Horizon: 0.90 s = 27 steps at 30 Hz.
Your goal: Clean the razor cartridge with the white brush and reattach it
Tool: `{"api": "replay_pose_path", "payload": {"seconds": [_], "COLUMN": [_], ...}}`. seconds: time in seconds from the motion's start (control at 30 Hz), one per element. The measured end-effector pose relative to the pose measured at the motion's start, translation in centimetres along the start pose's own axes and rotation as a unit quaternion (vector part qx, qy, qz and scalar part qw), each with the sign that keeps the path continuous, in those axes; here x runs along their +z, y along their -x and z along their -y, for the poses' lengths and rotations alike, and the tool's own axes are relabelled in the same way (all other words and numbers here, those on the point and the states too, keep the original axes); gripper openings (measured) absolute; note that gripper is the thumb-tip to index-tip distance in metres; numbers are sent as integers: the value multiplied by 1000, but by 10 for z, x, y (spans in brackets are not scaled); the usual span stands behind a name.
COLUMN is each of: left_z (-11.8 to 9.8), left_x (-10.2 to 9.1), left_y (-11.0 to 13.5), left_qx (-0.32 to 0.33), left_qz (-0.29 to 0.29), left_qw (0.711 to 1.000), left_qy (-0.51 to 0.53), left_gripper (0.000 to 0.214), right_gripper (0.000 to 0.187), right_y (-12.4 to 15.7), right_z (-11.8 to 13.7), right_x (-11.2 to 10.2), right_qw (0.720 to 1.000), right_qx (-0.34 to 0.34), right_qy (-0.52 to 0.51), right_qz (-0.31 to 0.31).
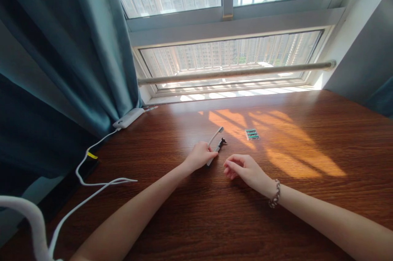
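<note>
My left hand [201, 156] is closed, with the white shaft of a toothbrush [215, 137] coming out of its top, dark bristles at the far end. Alongside lies a razor handle [219, 146], pale at the near end and black at the forked head. My left fingertips cross that handle's middle; whether they grip it or only touch it, I cannot tell. My right hand [241, 167] hovers or rests just to the right, fingers loosely curled together, nothing visible in them. Beyond it is a small clear case with green-striped razor cartridges [252, 134].
The brown wooden table [307, 220] reaches to the window sill, sunlit in patches. A white power strip [129, 118] lies at the left edge by the blue curtain [92, 48]. Its white cable [101, 183] loops over the table's left side. A metal rail [239, 73] crosses the window.
</note>
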<state>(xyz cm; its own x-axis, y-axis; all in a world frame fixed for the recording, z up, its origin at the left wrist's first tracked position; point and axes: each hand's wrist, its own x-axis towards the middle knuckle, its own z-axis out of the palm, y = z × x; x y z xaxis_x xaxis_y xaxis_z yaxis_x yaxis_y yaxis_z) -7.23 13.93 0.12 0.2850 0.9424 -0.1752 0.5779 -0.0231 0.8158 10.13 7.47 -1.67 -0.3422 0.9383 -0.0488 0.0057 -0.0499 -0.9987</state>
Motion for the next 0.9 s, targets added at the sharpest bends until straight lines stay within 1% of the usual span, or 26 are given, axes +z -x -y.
{"api": "replay_pose_path", "payload": {"seconds": [0.1,0.17,0.23,0.3,0.37,0.47,0.5,0.53,0.57,0.63,0.73,0.8,0.9], "left_z": [-10,-15,-18,-21,-24,-28,-29,-30,-30,-29,-25,-22,-20], "left_x": [5,11,18,25,30,33,34,34,34,34,34,35,36], "left_y": [9,16,25,32,37,41,42,43,43,45,47,47,48], "left_qx": [-9,-8,3,23,41,67,74,79,82,88,109,119,111], "left_qz": [54,85,127,148,144,123,112,100,92,85,88,85,78], "left_qw": [998,992,973,960,963,965,963,960,958,960,971,977,986], "left_qy": [43,96,193,236,223,221,234,249,259,251,191,155,101], "left_gripper": [34,35,35,35,34,30,30,29,28,28,31,34,34], "right_gripper": [33,35,35,33,28,24,23,22,20,16,17,19,20], "right_y": [-3,-3,0,3,5,5,4,3,3,6,13,17,20], "right_z": [-4,-3,3,8,12,13,12,11,10,8,4,2,-2], "right_x": [-1,0,4,10,14,10,6,0,-7,-22,-38,-42,-41], "right_qw": [999,997,996,989,976,959,953,947,943,936,929,923,905], "right_qx": [-6,-9,-9,-8,-6,-1,1,4,6,25,60,83,111], "right_qy": [-12,-28,-70,-144,-216,-270,-287,-304,-321,-348,-364,-373,-403], "right_qz": [-51,-69,-47,-17,-15,-82,-97,-100,-90,-44,6,35,82]}}
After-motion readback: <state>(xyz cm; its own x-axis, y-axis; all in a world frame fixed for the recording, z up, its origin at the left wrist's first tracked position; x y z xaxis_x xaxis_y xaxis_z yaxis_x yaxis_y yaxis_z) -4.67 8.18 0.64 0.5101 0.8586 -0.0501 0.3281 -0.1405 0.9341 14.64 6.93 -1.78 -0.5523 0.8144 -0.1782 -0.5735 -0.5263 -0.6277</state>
